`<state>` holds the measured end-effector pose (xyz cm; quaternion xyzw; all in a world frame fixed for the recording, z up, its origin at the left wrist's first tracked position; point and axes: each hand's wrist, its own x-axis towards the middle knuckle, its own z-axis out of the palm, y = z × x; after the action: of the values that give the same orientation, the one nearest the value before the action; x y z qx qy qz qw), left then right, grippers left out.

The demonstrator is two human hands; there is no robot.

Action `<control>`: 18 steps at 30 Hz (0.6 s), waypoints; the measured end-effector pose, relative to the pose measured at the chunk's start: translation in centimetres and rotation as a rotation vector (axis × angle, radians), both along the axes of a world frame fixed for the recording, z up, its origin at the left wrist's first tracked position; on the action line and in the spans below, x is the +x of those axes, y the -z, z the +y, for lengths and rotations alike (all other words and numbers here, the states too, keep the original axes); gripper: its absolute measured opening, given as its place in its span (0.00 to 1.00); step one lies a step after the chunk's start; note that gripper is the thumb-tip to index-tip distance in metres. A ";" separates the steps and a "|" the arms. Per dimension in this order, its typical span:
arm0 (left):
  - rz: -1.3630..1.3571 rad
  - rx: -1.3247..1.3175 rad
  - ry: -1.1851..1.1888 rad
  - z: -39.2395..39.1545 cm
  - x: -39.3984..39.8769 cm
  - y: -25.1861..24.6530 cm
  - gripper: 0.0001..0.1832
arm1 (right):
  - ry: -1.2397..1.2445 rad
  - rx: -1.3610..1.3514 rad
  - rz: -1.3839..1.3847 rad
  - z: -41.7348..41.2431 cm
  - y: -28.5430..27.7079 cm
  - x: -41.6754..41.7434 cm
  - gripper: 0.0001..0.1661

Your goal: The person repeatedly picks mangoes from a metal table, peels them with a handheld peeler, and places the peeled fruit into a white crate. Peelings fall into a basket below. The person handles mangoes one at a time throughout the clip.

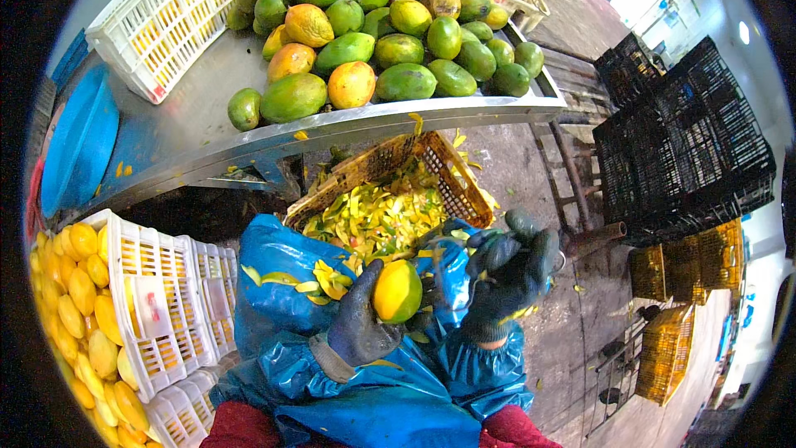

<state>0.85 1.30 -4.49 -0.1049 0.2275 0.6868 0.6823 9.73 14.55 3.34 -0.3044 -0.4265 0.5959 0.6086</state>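
My left hand [364, 323], in a dark work glove, holds a mango [398, 292] over my lap. The fruit shows yellow flesh on one side and green on the other. My right hand [513, 267], gloved too, is raised to the right of the mango with its fingers curled around a hand tool. Blur and the fingers hide most of that tool; a small metal glint shows at the outer side. Strips of peel [323, 280] lie on my blue waterproof apron [373, 404]. Before my knees, a yellow-brown plastic crate [460, 190] holds a heap of peelings [379, 211].
Unpeeled mangoes [404, 84] are piled on a metal table [205, 99] ahead, beside a white crate [180, 18] and a blue basin [81, 137]. At left, white crates [161, 305] stand stacked, the top one with peeled mangoes [81, 298]. Black crates [684, 143] and yellow crates [665, 354] are at right.
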 end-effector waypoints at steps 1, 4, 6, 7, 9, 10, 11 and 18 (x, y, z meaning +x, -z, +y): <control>0.197 -0.003 -0.019 0.0 0.5 0.3 0.27 | -0.075 -0.010 0.008 -1.3 -0.5 0.2 0.28; 0.815 0.232 0.003 0.3 0.3 -3.0 0.24 | -0.399 -0.146 0.100 -4.4 0.3 0.2 0.31; 0.460 0.271 0.030 0.1 0.7 -2.1 0.23 | -0.513 -0.188 -0.083 -5.6 0.1 0.0 0.37; 0.290 0.267 0.034 -0.2 0.9 -1.8 0.23 | -0.680 -0.148 -0.172 -5.5 -0.3 0.2 0.37; -0.297 0.129 0.093 -0.8 0.3 -0.8 0.25 | -0.580 -0.166 -0.143 -5.0 -1.6 -0.5 0.34; 0.636 0.350 0.252 -1.3 0.0 -1.0 0.28 | -0.580 -0.205 -0.071 -4.5 -2.2 -0.7 0.33; 1.601 0.332 0.221 -1.8 -0.3 -1.4 0.32 | -0.579 -0.244 0.001 -4.0 -2.5 -0.6 0.31; -0.138 0.224 0.309 -2.1 0.6 -2.8 0.39 | -0.387 -0.312 0.233 0.5 -0.1 0.1 0.25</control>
<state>1.46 -0.75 -1.69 -0.0392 0.1159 0.5862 0.8009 9.78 15.08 3.46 -0.2367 -0.3069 0.7906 0.4740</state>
